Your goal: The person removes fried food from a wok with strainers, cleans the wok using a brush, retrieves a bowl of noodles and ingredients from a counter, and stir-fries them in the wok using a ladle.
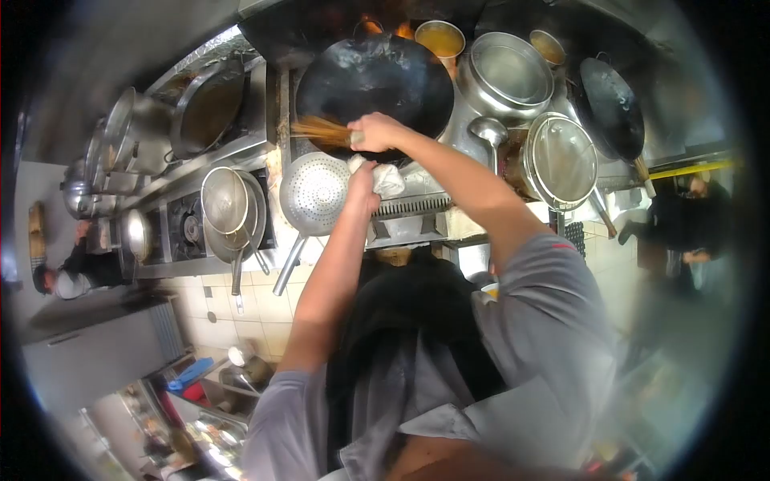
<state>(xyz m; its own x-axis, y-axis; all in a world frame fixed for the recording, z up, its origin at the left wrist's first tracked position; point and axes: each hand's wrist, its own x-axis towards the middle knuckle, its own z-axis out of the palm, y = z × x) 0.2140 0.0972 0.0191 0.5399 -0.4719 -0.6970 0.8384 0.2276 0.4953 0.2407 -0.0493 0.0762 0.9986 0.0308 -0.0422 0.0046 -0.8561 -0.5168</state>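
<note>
A large dark wok sits on the stove, with faint steam or shine inside it. My right hand is closed round the bound end of a bamboo brush, whose bristles point left over the wok's near left part. Just below it, my left hand is closed on a folded white cloth at the wok's near edge. A perforated metal strainer lies directly left of my left hand, its handle pointing towards me.
Flames show behind the wok. Stacked steel bowls, a ladle and a mesh strainer stand to the right, near a second wok. More pans and sieves are on the left. Other people are at both far sides.
</note>
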